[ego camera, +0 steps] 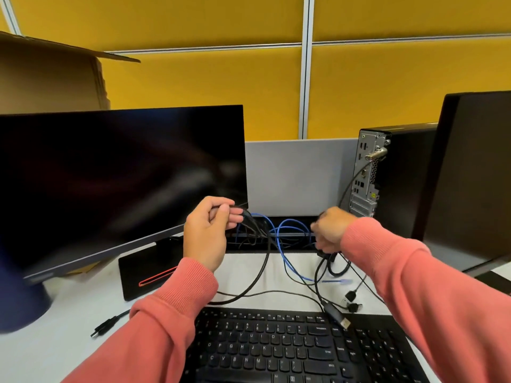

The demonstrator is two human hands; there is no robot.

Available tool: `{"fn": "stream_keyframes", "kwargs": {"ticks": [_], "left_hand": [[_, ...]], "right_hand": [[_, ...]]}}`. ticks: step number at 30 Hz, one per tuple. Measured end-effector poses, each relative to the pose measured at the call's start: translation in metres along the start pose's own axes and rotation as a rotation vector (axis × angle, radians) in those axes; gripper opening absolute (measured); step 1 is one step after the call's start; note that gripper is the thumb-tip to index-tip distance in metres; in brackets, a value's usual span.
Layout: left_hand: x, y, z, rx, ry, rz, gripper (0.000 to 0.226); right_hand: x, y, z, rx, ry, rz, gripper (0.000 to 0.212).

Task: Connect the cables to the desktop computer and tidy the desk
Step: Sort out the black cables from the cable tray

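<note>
Nearest the camera, a black keyboard (298, 346) lay across the white desk (55, 352), with a black cable's USB plug (345, 323) resting on its upper right corner. Left of the keyboard, another loose black plug (103, 327) lay on the desk. Just beyond the keyboard, black cables (257, 283) and a blue network cable (293, 268) trailed in a tangle over the desk, the blue one's clear plug (343, 281) lying free beside small black connectors (351, 295).

Above that tangle, the left hand (207, 230), in a pink sleeve, pinched a black cable end between thumb and curled fingers. The right hand (330, 230) was curled into a fist around a bundle of black cable hanging below it, though blur hid the exact hold.

Behind the hands, a dark cable trough (293, 219) sunk at the back of the desk held loops of blue and black cable. At the left stood a dark monitor (116, 175) on its stand; at the right stood the desktop computer (370, 172), rear ports facing left, one grey cable plugged in. A second monitor (475, 175) stood further right. An open cardboard box (49, 76) stood behind the left monitor; its contents could not be seen.
</note>
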State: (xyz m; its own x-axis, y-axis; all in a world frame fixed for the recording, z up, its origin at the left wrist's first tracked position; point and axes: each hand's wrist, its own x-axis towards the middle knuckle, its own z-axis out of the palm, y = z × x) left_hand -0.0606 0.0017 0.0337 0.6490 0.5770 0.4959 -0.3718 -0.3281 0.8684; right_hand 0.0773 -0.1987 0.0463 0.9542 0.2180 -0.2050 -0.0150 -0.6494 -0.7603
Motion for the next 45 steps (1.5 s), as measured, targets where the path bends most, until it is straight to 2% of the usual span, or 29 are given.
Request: {"fn": "stream_keyframes", "kwargs": {"ticks": [2,3,5,7,10,11,13,15,16,18,20,22,24,26,28,31,33,35,37,39,41,43,45], "left_hand": [[0.002,0.005,0.001,-0.098,0.001,-0.008,0.022],[0.002,0.008,0.001,-0.146,-0.008,-0.017,0.021],[0.001,0.013,0.004,-0.229,-0.059,-0.039,0.020],[-0.001,0.015,0.007,-0.289,-0.149,-0.060,0.018],[-0.006,0.011,0.011,-0.301,-0.358,-0.041,0.016],[-0.007,0.009,0.010,-0.280,-0.439,-0.029,0.015],[-0.008,0.004,0.004,-0.246,-0.586,-0.037,0.013],[-0.006,0.000,-0.003,-0.250,-0.692,-0.147,0.029],[-0.004,-0.003,-0.006,-0.241,-0.692,-0.247,0.039],[-0.002,-0.013,-0.006,-0.143,-0.583,-0.463,0.053],[-0.003,-0.025,-0.002,-0.001,-0.511,-0.611,0.061],[-0.007,-0.034,0.006,0.010,-0.526,-0.693,0.056],[-0.010,-0.037,0.015,-0.078,-0.498,-0.731,0.043],[-0.009,-0.038,0.021,-0.130,-0.441,-0.709,0.026],[-0.007,-0.038,0.022,-0.160,-0.387,-0.678,0.015],[-0.001,-0.034,0.015,-0.201,-0.337,-0.574,0.013],[0.001,-0.025,0.008,-0.280,-0.350,-0.464,0.016],[0.002,-0.010,0.004,-0.339,-0.381,-0.351,0.015],[0.000,0.007,0.001,-0.338,-0.433,-0.216,0.011],[-0.005,0.023,0.001,-0.299,-0.548,-0.062,0.009],[-0.016,0.036,0.003,-0.238,-0.724,0.063,0.004],[-0.027,0.043,0.001,-0.179,-0.901,0.072,0.005],[-0.028,0.043,-0.004,-0.072,-1.018,0.065,0.007]], "right_hand": [[-0.003,0.008,0.007,-0.421,0.012,-0.036,0.018],[-0.009,0.005,0.011,-0.481,0.042,-0.085,0.017],[-0.017,-0.002,0.018,-0.324,0.114,-0.204,0.026],[-0.021,-0.016,0.027,-0.011,0.126,-0.239,0.038],[-0.034,-0.039,0.037,0.271,-0.117,-0.111,0.055],[-0.035,-0.041,0.040,0.266,-0.191,-0.097,0.051],[-0.033,-0.038,0.044,0.220,-0.254,-0.124,0.028],[-0.029,-0.030,0.047,0.249,-0.228,-0.198,0.016],[-0.029,-0.025,0.047,0.296,-0.222,-0.249,0.017],[-0.035,-0.015,0.045,0.399,-0.235,-0.368,0.015],[-0.045,-0.004,0.043,0.400,-0.253,-0.503,0.010],[-0.053,0.006,0.044,0.297,-0.321,-0.636,0.011],[-0.058,0.016,0.050,0.151,-0.441,-0.702,0.009],[-0.058,0.023,0.057,-0.034,-0.511,-0.721,0.012],[-0.056,0.027,0.059,-0.225,-0.499,-0.685,0.014],[-0.049,0.029,0.054,-0.277,-0.408,-0.566,0.015],[-0.043,0.027,0.052,-0.114,-0.322,-0.454,0.017],[-0.041,0.019,0.050,0.208,-0.286,-0.288,0.025],[-0.043,0.007,0.048,0.513,-0.344,-0.131,0.042],[-0.047,-0.007,0.045,0.632,-0.438,-0.062,0.054],[-0.049,-0.021,0.044,0.683,-0.467,-0.067,0.044],[-0.050,-0.036,0.040,0.750,-0.444,-0.090,0.025],[-0.049,-0.048,0.033,0.749,-0.382,-0.132,0.016]]}}
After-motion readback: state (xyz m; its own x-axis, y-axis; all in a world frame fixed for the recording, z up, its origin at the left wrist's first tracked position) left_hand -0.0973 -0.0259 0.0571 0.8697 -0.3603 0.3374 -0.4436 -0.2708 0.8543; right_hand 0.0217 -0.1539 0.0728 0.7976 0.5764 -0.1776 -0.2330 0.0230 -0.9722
